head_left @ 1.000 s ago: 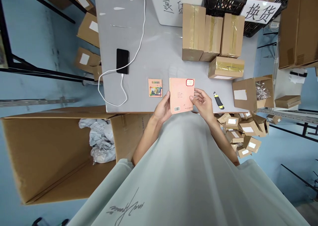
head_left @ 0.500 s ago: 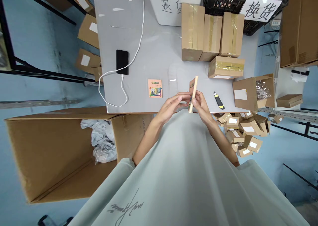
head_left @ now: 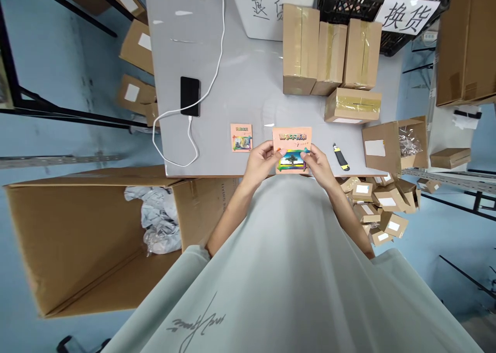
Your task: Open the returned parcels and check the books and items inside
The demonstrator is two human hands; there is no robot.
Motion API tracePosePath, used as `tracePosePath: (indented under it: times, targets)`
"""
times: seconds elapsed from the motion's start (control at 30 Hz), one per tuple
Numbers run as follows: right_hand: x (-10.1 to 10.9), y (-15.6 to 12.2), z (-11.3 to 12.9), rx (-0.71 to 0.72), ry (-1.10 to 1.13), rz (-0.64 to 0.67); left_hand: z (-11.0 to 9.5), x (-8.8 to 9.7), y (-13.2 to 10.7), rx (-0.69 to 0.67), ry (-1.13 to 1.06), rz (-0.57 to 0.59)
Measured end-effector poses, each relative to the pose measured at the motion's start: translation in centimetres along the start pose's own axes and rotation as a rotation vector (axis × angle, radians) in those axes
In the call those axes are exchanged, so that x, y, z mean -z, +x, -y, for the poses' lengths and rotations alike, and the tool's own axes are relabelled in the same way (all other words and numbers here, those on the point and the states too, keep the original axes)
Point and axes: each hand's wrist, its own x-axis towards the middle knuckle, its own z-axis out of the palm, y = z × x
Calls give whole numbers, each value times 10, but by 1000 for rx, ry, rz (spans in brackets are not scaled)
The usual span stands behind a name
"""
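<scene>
Both my hands hold a small pink book [head_left: 292, 145] over the near edge of the grey table [head_left: 240, 79], its front cover with a tree picture facing up. My left hand [head_left: 262, 162] grips its left side with thumb on the cover. My right hand [head_left: 318, 163] grips its right side the same way. A second, smaller pink book [head_left: 241, 137] lies flat on the table just left of my left hand.
A black utility knife [head_left: 341, 157] lies right of my hands. Taped cardboard boxes [head_left: 331, 53] stand behind, one lying flat [head_left: 352, 106]. A phone [head_left: 190, 95] on a white cable [head_left: 211, 84] lies left. An open box [head_left: 395, 143], a large carton [head_left: 77, 239] and small parcels [head_left: 382, 208] surround the table.
The book was back cover up, then turned on edge, and now shows its front cover. Both hands regripped its sides.
</scene>
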Motion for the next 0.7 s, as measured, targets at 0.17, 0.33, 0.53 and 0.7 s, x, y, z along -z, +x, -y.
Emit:
tracePosePath:
  times: [0.17, 0.33, 0.53, 0.7]
  targets:
    - [5, 4, 0, 15, -40, 33, -7, 3, -1, -20, -4, -18]
    - [9, 9, 2, 145, -110, -12, -12, 13, -2, -105, 85, 45]
    - [17, 15, 1, 312, -92, -99, 5, 29, 4, -326, 420, 34]
    - [17, 13, -2, 349, -84, -58, 17, 38, 5, -424, 551, 64]
